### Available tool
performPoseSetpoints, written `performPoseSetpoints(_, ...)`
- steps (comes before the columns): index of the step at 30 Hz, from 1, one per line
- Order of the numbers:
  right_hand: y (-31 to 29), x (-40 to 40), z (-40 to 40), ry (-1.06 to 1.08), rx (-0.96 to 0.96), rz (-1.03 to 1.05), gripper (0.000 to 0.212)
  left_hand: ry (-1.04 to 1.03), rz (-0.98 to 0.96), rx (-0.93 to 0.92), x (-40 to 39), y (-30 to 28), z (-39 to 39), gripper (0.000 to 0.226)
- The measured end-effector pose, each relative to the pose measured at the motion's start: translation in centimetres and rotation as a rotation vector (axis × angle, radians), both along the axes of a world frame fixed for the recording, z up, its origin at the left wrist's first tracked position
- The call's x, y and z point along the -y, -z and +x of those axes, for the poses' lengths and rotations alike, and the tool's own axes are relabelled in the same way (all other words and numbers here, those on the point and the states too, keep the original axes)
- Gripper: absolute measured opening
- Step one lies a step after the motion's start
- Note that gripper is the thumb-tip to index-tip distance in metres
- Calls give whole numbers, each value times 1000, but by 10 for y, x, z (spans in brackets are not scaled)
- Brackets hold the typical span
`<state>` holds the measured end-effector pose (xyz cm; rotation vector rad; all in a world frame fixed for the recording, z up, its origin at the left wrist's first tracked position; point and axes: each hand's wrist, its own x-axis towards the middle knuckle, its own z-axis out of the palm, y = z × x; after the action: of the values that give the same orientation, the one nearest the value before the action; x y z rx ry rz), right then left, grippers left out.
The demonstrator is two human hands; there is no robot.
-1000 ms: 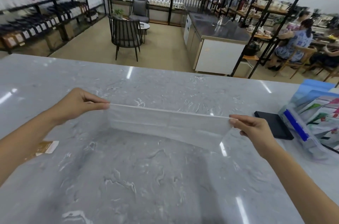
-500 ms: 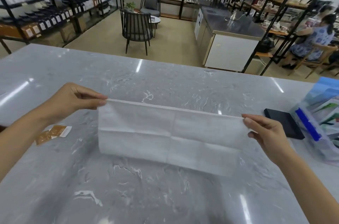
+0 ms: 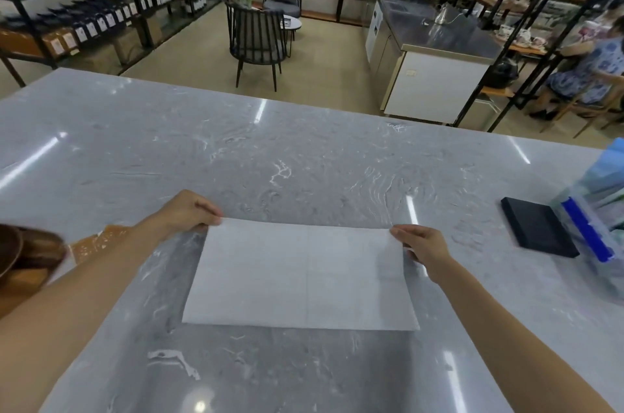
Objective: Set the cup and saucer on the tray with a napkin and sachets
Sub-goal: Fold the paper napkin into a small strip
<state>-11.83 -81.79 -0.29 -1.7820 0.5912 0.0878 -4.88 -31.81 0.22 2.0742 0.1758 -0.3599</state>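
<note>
While the napkin lies flat on the counter, each hand pinches a far corner. Left hand grips one, right hand the other.

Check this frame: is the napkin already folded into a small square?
No. The napkin lies spread as a wide rectangle on the counter, its far corners pinched by the left hand and right hand.

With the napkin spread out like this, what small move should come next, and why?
Probably fold it: bring the far edge, pinched by the left hand and right hand, toward the near edge. The napkin lies open and flat on the counter, showing a centre crease, too wide for a tray setting.
</note>
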Motion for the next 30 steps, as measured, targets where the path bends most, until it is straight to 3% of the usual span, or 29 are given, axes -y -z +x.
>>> performPoseSetpoints(8,24,-6,12,67,-48,-151,13,-44,-31,14,-5,19,8,23)
performPoseSetpoints(11,30,-7,10,19,-14,-268,2,-53,76,86,-6,28,9,21)
performPoseSetpoints(15,29,-13,6,-21,-19,-425,4,-5,242,168,-2,34,9,20)
performPoseSetpoints(18,25,-36,1,-58,-30,-657,27,58,482,357,11,28,-3,29)
performPoseSetpoints(21,23,-101,-18,-223,133,-793,34,111,455,504,61,25,-43,27)
performPoseSetpoints(24,38,-181,-44,-546,270,-861,50,341,478,474,124,40,-88,44)
performPoseSetpoints(26,53,-211,-58,-672,238,-900,56,415,597,401,142,57,-109,54)
performPoseSetpoints(30,65,-196,-74,-642,200,-1017,60,325,764,406,123,77,-129,66)
